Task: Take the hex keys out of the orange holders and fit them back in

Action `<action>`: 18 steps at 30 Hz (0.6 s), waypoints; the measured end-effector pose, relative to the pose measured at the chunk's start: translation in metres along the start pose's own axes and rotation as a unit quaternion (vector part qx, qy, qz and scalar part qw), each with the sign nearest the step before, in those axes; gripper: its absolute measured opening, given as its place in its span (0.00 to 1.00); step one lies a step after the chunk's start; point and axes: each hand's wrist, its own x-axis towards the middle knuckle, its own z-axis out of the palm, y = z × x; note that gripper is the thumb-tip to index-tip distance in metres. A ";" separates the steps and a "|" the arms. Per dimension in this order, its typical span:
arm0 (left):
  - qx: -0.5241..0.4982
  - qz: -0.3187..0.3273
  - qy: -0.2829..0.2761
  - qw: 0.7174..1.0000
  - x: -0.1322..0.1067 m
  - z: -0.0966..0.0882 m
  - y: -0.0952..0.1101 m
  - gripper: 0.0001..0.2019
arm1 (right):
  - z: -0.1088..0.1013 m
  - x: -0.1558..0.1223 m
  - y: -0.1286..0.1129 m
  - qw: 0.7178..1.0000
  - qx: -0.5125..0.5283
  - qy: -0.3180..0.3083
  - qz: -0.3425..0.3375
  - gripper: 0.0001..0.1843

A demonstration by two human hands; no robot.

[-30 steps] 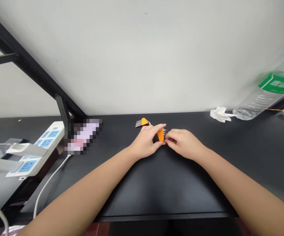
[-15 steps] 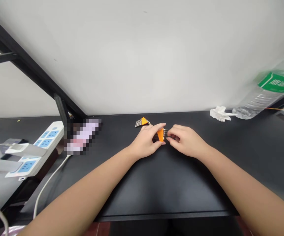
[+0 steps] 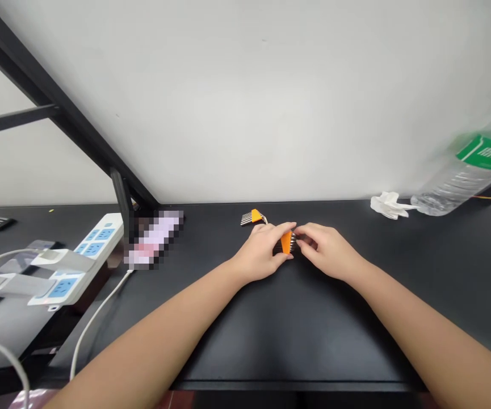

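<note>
My left hand (image 3: 262,253) is closed around an orange holder (image 3: 286,242), thumb and fingers gripping its near and far edges. Several thin metal rods (image 3: 293,243) stick out of its right side, and dark ends show on its left, partly under my palm. Curled fingers of my right hand (image 3: 328,250) pinch at the right-hand ends of these rods; the fingertips partly hide what they hold. Behind my left hand lies a second orange holder (image 3: 256,215) with silver rods fanning out to the left and a bent silver piece on its right.
On the left are a white power strip (image 3: 96,250) with plugged-in chargers, a blurred-out lilac item (image 3: 160,233) and a white cable (image 3: 96,315). A crumpled tissue (image 3: 390,205) and a large clear bottle (image 3: 453,182) stand along the wall at right. A black frame (image 3: 79,136) rises on the left.
The whole view has shifted slightly, so everything appears a little lower and further right. Both hands keep their places at the orange holder, the right fingers still at the rod ends.
</note>
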 end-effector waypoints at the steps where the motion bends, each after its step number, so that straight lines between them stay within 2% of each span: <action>1: 0.001 0.000 -0.004 1.000 0.000 0.000 0.000 0.34 | 0.000 0.000 0.000 1.000 0.005 -0.002 0.005 0.09; 7: 0.004 -0.009 -0.021 1.000 0.000 0.000 0.001 0.35 | 0.000 0.001 -0.003 0.998 0.048 -0.013 0.041 0.07; 14: 0.003 0.001 -0.044 0.999 0.000 -0.001 0.003 0.35 | -0.001 0.002 0.000 0.990 0.108 -0.035 0.088 0.11; 18: 0.006 -0.001 -0.055 0.998 0.000 -0.001 0.002 0.35 | 0.002 0.004 0.005 0.986 0.127 -0.043 0.103 0.09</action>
